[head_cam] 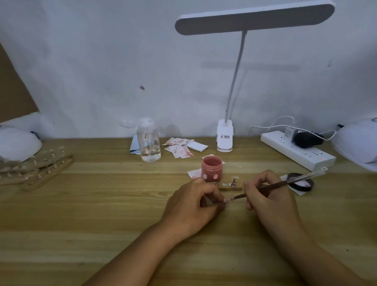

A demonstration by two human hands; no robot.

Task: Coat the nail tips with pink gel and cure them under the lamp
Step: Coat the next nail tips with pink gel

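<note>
Nail tip [226,200] between left fingers [215,195], against brush [270,185]

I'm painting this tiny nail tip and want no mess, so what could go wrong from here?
The open pink jar stands just behind the left hand; a careless knuckle could tip it over. The nail tip is only pinched at the fingertips, so pressure from the brush in the right hand might make it slip or smear gel on skin. The curing lamp sits far off to the right, so the wet tip could get smudged on the way.

Bare left forearm [128,259] (right forearm [309,252] likewise)
</note>
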